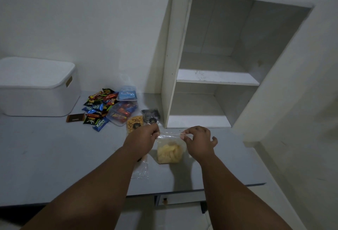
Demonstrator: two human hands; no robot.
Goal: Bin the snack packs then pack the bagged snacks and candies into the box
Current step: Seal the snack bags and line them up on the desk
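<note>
While pinching the top seal of a clear zip bag (170, 152) of pale yellow chips, upright over the grey worktop (54, 156): left hand (141, 139) at one corner, right hand (199, 143) at the other, fingers curled. Behind, lidded white box (36, 87), loose snack packs (98, 107), bagged candies (121, 113); dark bag (150, 117) contents hard to make out.

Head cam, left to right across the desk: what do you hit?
In order: white box → brown bar → pile of snack packs → left hand → bag of chips, its top pinched by both hands → right hand.
</note>
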